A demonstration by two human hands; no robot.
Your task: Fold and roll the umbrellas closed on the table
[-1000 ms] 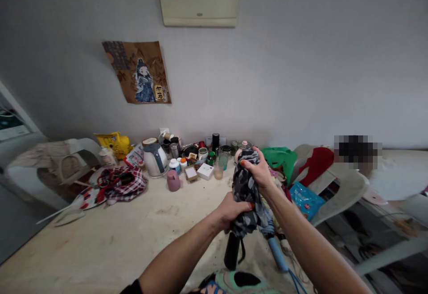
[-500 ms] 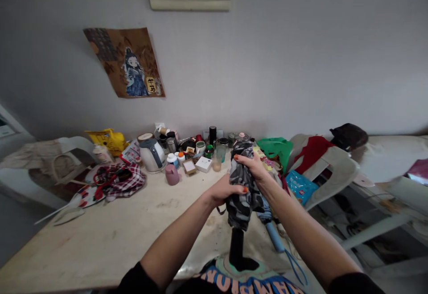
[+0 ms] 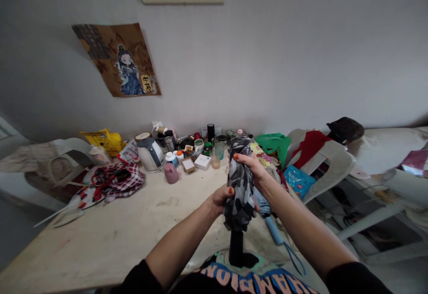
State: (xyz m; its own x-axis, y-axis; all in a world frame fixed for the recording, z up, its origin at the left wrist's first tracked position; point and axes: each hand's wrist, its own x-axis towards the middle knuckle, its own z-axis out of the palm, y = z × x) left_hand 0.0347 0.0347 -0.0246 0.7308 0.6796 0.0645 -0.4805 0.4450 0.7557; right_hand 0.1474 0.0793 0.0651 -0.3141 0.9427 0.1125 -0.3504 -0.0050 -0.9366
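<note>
A folded umbrella with grey, black and white camouflage cloth stands nearly upright in front of my chest, its black handle pointing down toward me. My left hand is wrapped round the lower left side of the cloth, thumb in front, with some fingertips showing at the right edge. Higher up, my right hand grips the cloth from the right, its thumb across the front. A light blue folded umbrella with a wrist loop lies on the table just right of the one I hold.
On the pale table, a white kettle, a pink cup, small boxes and several bottles line the wall side. Checked cloth lies at left. A green bag, a blue packet and a white chair are at right.
My left hand has shifted slightly left and its thumb has moved from the cloth's front to its left side. The cloth looks more bunched. My view has shifted slightly.
</note>
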